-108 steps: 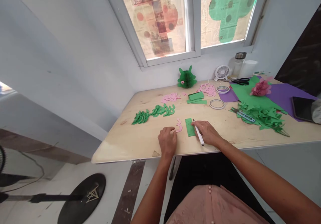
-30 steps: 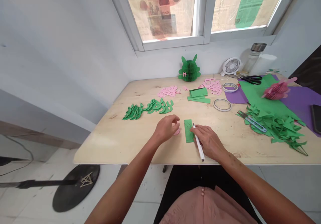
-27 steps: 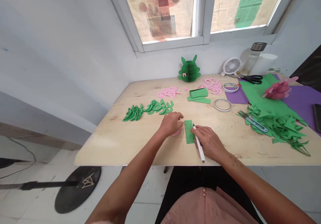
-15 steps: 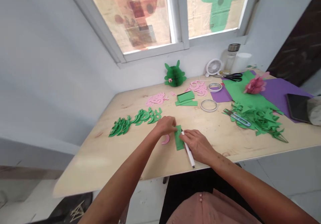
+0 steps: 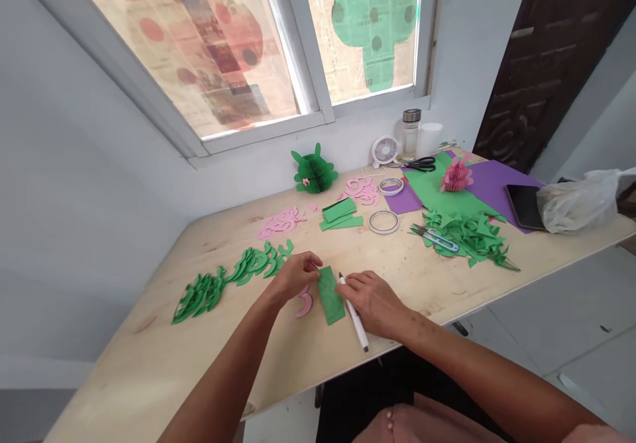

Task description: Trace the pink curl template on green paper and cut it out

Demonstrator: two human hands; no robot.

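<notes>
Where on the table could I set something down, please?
The widest bare patch of table is at the near left, between the green cutouts and the left forearm. A smaller one lies between the right hand and the snips. The right side is crowded: scraps, purple paper, phone, bag.

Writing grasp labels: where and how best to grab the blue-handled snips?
Probably take the snips by the blue handle, pinched across its width, from above and the near side: it is long and narrow, the blades point away to the left, and green scraps crowd its far side.
</notes>
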